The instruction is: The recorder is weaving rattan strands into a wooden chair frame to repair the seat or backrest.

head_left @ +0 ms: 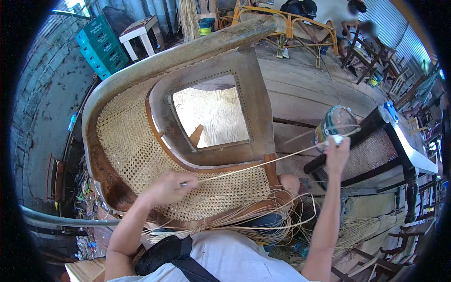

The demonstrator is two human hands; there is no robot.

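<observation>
Thin pale cane strand (253,165) stretched tight between both hands, across near part of wooden chair frame (211,113) lying on its side. Left hand (170,187) closed over woven cane panel (136,155), fingers pinching near end of strand. Right hand (337,152) raised at right, fingers closed on far end, beside green-and-white tin (334,121). Strand judged light, bendy, smooth, easy to kink or snap; best gripped close to the weave, fingertips only. Loose bundle of cane (244,220) hung near, over the lap.
</observation>
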